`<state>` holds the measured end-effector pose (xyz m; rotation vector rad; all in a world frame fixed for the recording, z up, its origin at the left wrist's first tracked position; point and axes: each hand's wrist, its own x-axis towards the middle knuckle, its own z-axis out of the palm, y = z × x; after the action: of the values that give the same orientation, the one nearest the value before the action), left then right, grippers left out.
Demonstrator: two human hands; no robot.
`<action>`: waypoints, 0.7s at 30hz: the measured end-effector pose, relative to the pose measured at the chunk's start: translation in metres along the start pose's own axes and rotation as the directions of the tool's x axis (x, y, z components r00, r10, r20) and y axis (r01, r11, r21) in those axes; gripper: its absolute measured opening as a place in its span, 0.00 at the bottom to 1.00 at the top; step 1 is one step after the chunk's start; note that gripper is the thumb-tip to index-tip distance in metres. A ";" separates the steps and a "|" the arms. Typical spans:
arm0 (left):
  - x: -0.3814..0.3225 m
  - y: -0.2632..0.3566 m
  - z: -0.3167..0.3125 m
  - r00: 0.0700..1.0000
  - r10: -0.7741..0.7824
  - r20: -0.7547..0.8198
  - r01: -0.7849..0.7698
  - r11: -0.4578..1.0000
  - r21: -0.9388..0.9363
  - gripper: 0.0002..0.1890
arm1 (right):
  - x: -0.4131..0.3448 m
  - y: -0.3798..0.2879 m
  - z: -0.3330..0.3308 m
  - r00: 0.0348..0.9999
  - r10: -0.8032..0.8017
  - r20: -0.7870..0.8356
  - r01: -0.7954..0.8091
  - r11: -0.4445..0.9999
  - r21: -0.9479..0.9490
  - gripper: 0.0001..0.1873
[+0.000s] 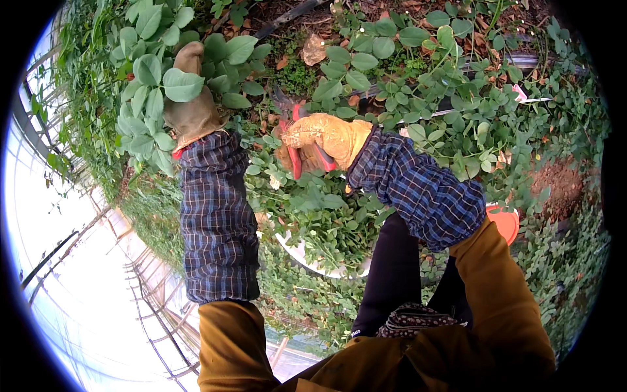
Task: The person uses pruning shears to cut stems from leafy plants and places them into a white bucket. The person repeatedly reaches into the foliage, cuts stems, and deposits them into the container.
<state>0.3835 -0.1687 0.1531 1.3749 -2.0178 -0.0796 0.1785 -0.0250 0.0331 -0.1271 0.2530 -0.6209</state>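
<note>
My left hand [195, 115], in a worn brown work glove, is closed around leafy stems [142, 112]. Broad green leaves lie over the glove and hide most of its fingers. To its right, my right hand [328, 137] wears a yellow work glove and grips pruning shears [295, 159] with red handles. The metal blades point up and left, towards the low plants, and are partly lost among leaves. Checked sleeve covers reach up both forearms. Below my right hand, a pile of leafy cuttings [338, 235] fills a white round container [306, 259].
Dense leafy plants [421, 88] spread ahead and to the right. A stone [313, 49] and dark pipe [289, 18] lie on the ground beyond. Behind my right arm is an orange-red round object [504, 224]. Bare soil [558, 188] shows at right; a greenhouse frame [147, 294] stands at left.
</note>
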 end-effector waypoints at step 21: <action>0.286 0.458 0.390 0.914 -0.259 0.312 0.386 0.791 -0.475 0.17 | -0.266 -0.383 -0.211 0.732 -0.647 0.213 0.544 0.743 0.390 0.14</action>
<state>-0.2616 -0.3311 0.1852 1.3660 -1.7160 -0.9267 -0.3013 -0.1859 -0.0434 -0.0121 -0.2425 -1.2745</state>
